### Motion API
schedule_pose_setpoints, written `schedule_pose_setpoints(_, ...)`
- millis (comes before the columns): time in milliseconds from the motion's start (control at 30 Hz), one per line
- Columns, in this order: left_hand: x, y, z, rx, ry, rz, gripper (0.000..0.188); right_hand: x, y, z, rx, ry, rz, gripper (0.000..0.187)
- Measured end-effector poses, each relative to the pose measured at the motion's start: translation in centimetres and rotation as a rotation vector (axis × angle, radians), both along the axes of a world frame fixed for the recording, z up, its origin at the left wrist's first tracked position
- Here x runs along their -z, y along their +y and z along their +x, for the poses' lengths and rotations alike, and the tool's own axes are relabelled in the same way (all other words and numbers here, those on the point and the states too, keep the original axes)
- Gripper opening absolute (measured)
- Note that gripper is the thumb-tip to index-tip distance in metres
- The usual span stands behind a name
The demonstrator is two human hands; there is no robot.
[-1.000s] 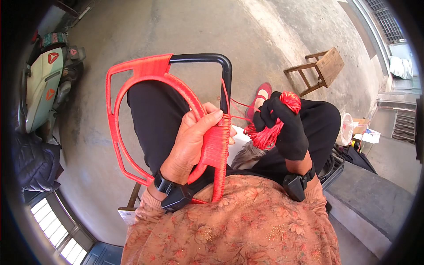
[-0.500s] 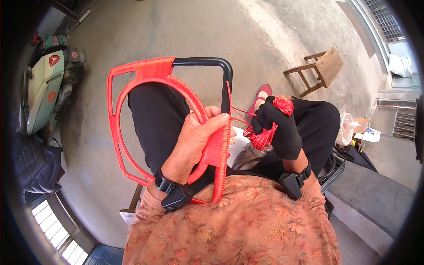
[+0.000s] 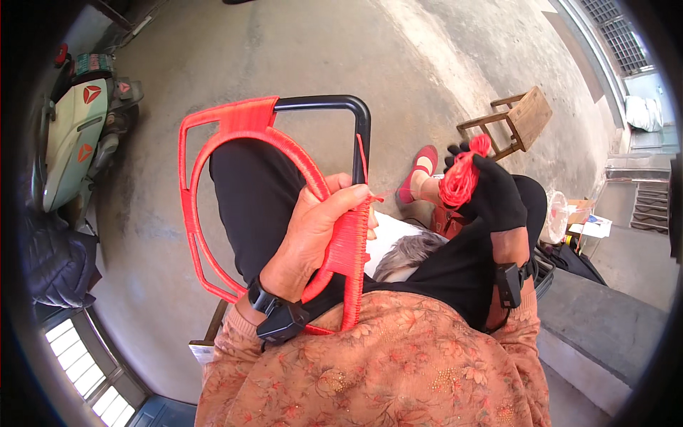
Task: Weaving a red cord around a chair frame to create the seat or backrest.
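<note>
My bare left hand (image 3: pixel 313 231) grips a metal frame (image 3: pixel 245 121) with an inner ring, mostly wound in red cord. The frame rests over my left thigh. Its top right corner and upper right bar are bare black tube (image 3: pixel 361 135). My thumb presses the winding on the right bar, where a short cord end stands up along the tube. In a black glove, my right hand (image 3: pixel 498 196) holds a bundle of red cord (image 3: pixel 461 179) above my right knee, to the right of the frame. The fingers are partly hidden behind the bundle.
A small wooden stool (image 3: pixel 523 121) stands on the concrete floor at the far right. At the left are a pale green scooter (image 3: pixel 78 142) and a dark padded jacket (image 3: pixel 64 267). A low concrete ledge (image 3: pixel 590 313) runs along my right side, near a translucent bin (image 3: pixel 555 217).
My right hand has moved right and slightly up with the cord bundle, away from the frame. My left hand keeps its grip, and the frame has barely shifted.
</note>
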State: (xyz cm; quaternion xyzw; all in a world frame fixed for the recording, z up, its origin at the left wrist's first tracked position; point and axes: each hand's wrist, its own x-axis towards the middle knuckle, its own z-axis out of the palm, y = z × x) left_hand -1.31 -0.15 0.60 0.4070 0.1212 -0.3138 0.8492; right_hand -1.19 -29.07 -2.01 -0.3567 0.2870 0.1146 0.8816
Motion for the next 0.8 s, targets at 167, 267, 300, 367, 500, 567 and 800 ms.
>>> schedule_pose_setpoints(167, 0.2, -0.4, 0.1, 0.047, -0.013, 0.154, 0.012, -6.4, 5.8, 3.4, -0.445, -0.651, -1.446, 0.038)
schedule_pose_setpoints(267, 0.3, -0.5, -0.2, 0.053, -0.052, 0.183, 0.023, -8.2, 10.2, 5.0, -0.397, -0.866, -1.825, 0.043)
schedule_pose_setpoints(300, 0.4, -0.5, -0.3, 0.037, -0.037, 0.147, 0.032, -8.5, 11.0, 5.5, -0.437, -1.098, -2.01, 0.04)
schedule_pose_setpoints(367, 0.6, -0.5, -0.5, -0.024, 0.074, 0.036, 0.06, -8.2, 12.9, 6.0, -0.458, -1.471, -2.227, 0.027)
schedule_pose_setpoints(500, 0.9, -0.4, -0.5, -0.108, 0.172, -0.091, 0.068, -8.3, 14.1, 5.2, -0.865, -1.569, -2.095, 0.03)
schedule_pose_setpoints(567, 0.9, -0.3, -0.4, -0.098, 0.162, -0.044, 0.065, -9.0, 13.6, 4.5, -0.741, -1.535, -1.995, 0.031)
schedule_pose_setpoints(800, 0.9, -0.1, 0.1, 0.016, 0.188, 0.033, 0.059, -7.7, 10.2, 2.8, -0.647, -0.369, -1.091, 0.028)
